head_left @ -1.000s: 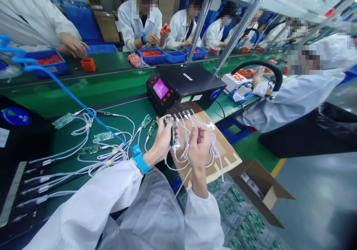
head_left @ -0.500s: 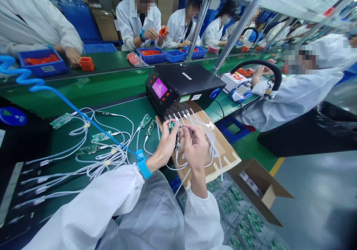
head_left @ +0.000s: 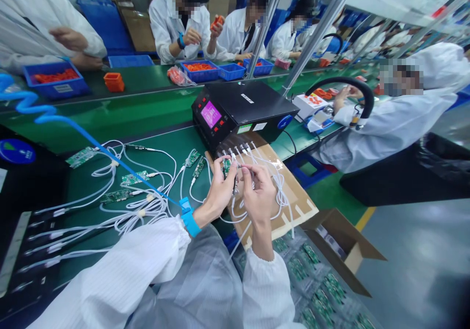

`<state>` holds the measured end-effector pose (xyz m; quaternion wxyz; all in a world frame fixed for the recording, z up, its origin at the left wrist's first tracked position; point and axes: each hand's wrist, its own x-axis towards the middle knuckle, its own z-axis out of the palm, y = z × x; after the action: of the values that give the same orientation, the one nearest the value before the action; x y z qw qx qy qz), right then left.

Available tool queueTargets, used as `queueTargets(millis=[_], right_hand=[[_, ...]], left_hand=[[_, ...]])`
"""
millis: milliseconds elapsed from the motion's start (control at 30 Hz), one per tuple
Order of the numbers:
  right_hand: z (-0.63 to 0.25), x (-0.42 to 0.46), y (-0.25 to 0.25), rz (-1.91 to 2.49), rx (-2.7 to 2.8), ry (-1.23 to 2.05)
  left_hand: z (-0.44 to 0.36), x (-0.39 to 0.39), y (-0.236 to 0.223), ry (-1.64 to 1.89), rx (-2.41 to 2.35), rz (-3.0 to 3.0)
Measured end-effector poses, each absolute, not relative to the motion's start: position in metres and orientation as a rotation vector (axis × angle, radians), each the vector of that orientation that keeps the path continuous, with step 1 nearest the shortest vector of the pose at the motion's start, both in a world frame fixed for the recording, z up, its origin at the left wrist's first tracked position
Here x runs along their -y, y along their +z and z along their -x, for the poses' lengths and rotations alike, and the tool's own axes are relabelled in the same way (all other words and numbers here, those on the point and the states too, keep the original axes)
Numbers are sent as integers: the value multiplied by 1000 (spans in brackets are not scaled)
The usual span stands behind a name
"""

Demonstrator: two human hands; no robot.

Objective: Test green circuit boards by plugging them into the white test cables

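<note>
My left hand (head_left: 219, 188) is closed around a small green circuit board (head_left: 227, 165), held just in front of the black test box (head_left: 253, 105). My right hand (head_left: 259, 195) pinches with thumb and forefinger right beside that board's edge. Whatever is between those fingertips is too small and covered to make out. White cables (head_left: 281, 187) run from the box's front sockets around and under both hands, over a brown cardboard sheet (head_left: 293, 202). To the left, several circuit boards (head_left: 135, 178) plugged into white cables lie on the green mat.
A blue coiled cord (head_left: 110, 152) stretches to my left wristband. Another black box (head_left: 25, 172) stands at far left. Bagged boards (head_left: 323, 299) and an open carton (head_left: 340, 246) sit low on the right. Across the bench, co-workers handle orange parts beside blue bins (head_left: 198, 73).
My hands stay almost in the same place. Across the bench, a co-worker has raised an orange part, and the person at far left has drawn a hand back from an orange piece.
</note>
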<state>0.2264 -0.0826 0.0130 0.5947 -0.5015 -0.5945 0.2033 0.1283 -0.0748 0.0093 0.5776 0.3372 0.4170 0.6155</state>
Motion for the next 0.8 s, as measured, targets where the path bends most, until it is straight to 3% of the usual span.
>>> queueTargets(millis=[800], right_hand=[[-226, 83, 10, 1130, 1308, 616]], left_hand=[[-123, 79, 17, 1320, -1050, -975]])
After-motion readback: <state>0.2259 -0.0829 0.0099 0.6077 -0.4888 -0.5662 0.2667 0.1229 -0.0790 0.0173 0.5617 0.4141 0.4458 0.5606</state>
